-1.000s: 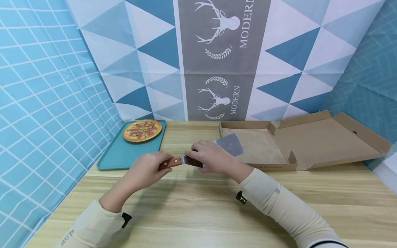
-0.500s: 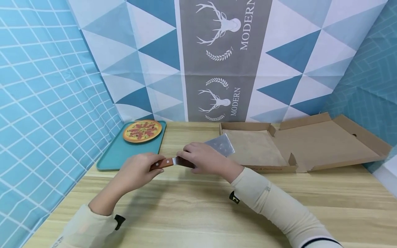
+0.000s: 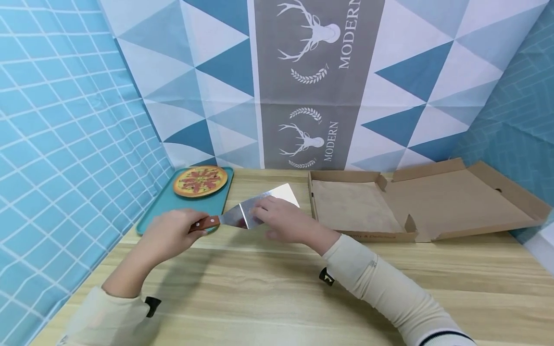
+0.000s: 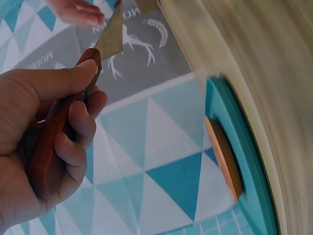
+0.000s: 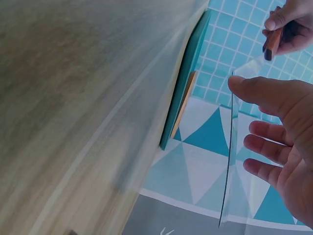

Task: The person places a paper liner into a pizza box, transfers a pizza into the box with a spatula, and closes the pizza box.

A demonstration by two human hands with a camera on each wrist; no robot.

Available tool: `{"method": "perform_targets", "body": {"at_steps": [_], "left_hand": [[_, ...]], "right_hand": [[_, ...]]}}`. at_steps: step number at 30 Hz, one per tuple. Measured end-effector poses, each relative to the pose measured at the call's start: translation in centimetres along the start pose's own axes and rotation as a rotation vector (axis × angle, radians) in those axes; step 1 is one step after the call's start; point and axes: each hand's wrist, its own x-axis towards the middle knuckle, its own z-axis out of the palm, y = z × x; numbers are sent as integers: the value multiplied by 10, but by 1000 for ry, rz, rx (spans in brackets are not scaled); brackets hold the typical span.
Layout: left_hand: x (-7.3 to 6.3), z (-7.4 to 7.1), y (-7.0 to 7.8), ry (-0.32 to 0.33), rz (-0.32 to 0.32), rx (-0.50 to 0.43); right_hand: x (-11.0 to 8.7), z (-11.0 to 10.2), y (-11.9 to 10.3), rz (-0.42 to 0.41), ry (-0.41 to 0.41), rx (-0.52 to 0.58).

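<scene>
My left hand (image 3: 173, 235) grips the wooden handle (image 4: 49, 152) of a pizza spatula, fingers curled round it in the left wrist view. The spatula's shiny metal blade (image 3: 242, 215) points right and away, raised above the table. My right hand (image 3: 294, 221) is at the blade, covering part of its near side in the head view. In the right wrist view, the right thumb (image 5: 254, 90) lies at the blade's edge, and the other fingers (image 5: 266, 147) are loosely spread beside the blade's face. A pizza (image 3: 200, 181) lies on a teal tray (image 3: 182, 209) beyond my left hand.
To the right, a cardboard pizza box (image 3: 381, 236) stands with paper lining its bottom. Its lid (image 3: 454, 197) is folded out to the right. Patterned cloth walls (image 3: 216, 96) rise behind and on both sides of the wooden table (image 3: 259, 298).
Both hands and the spatula have moved left. My right hand has shifted from near the handle end out along the blade, exposing more of the metal. Pizza, tray and box stay put.
</scene>
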Motion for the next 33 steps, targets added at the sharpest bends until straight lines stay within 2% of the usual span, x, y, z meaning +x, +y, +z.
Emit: {"method": "perform_targets", "body": {"at_steps": [6, 10, 13, 18, 22, 26, 33], "left_hand": [[-11, -7, -12, -28, -52, 42], [-19, -11, -19, -72, -87, 60], [-23, -14, -23, -77, -103, 73], [-25, -21, -30, -96, -132, 86], [-26, -26, -36, -136, -156, 90], [-29, -29, -43, -144, -160, 97], [-34, -35, -57, -207, -208, 100]], "right_hand": [[-1, 6, 3, 8, 31, 26], [0, 9, 1, -7, 6, 22], [1, 11, 0, 6, -7, 20], [3, 11, -1, 39, -35, 45], [2, 14, 1, 71, -73, 63], [2, 18, 3, 98, -112, 67], [15, 26, 3, 138, -167, 145]]}}
